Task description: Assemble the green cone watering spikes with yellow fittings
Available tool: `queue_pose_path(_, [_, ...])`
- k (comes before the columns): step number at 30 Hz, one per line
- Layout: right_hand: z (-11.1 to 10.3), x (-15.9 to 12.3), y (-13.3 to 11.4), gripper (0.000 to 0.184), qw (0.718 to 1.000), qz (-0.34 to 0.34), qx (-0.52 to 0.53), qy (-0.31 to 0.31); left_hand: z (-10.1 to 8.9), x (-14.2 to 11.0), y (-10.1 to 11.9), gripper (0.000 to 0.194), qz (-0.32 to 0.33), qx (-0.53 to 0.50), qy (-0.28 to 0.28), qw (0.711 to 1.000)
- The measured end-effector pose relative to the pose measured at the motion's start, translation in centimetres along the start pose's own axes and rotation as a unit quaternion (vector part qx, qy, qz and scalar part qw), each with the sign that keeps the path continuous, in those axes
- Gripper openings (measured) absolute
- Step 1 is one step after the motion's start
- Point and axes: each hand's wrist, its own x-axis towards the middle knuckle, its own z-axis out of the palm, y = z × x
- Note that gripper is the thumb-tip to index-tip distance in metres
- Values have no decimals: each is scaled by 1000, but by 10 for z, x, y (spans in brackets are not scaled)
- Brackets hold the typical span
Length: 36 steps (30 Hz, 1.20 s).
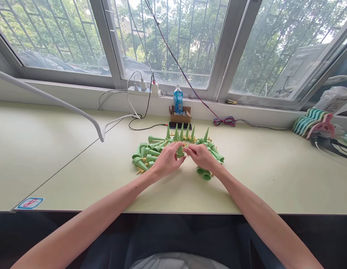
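My left hand (pixel 170 158) is closed around a green plastic plant-watering spike (pixel 180 151), held upright with its tip pointing away and its wide threaded end low. Right beside it, my right hand (pixel 200 155) pinches something small at the side of that spike; the fingers mostly hide it. To the left lies a heap of green spikes (pixel 140 163), some with small yellow valve pieces (pixel 140 170). Behind the hands several spikes (pixel 187 131) stand upright in a row. More lie by my right wrist, where two open threaded ends (pixel 206 175) face me.
A blue-labelled bottle (pixel 178 100) stands in a small cardboard box (pixel 180 116) by the window, with a phone (pixel 184 126) before it. Cables (pixel 224 121) trail across the back of the table. Clothes hangers (pixel 313 123) lie at the right; a white tube (pixel 64 87) crosses the left.
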Motion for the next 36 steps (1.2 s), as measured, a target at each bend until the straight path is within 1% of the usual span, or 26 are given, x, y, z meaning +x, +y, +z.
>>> queue_pose_path(6, [-1,-1,-1,49,1000,13,-8,-9,0,0,0,29,4,3,-1,1000])
queue_pose_path(11, [-1,-2,-2,35,1000,10,-8,-3,0,1,1,29,2,2,1,1000])
queue_pose_path(14, [0,-2,-1,32,1000,-3,-2,-5,0,1,1,29,-1,2,-1,1000])
queue_pose_path(23, [1,-1,1,45,1000,-5,12,-2,0,1,1,30,3,-5,-5,1000])
queue_pose_path(30, [0,0,0,51,1000,13,-3,-19,0,1,0,30,12,-5,-6,1000])
queue_pose_path(33, [0,0,-1,51,1000,16,-11,-16,0,1,0,30,10,-4,-8,1000])
queue_pose_path(36, [-1,-1,-2,45,1000,16,-16,0,0,1,0,31,4,-1,-4,1000])
